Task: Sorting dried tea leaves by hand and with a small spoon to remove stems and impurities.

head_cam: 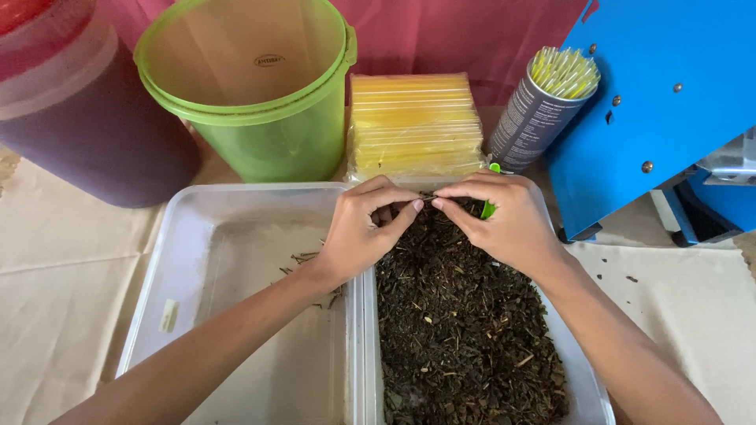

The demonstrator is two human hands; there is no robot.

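1. Lower right, a clear rectangular plastic tub (592, 386) holds dark, crumbly dried leaves (461, 315).
2. At centre, the left hand (358, 232) and right hand (504, 220) pinch a thin dry stem (426, 197) between nearly closed fingertips.
3. Upper frame: a translucent green plastic bucket (260, 102).

A lime-green bucket (260, 94) is seen beside a stack of yellow packets (415, 126), and a blue machine (654, 102) is seen at the right. Dark brown dried leaves (465, 330) are held in a clear tray (587, 386); pale yellow straws (564, 72) are stood in a grey can (528, 126).
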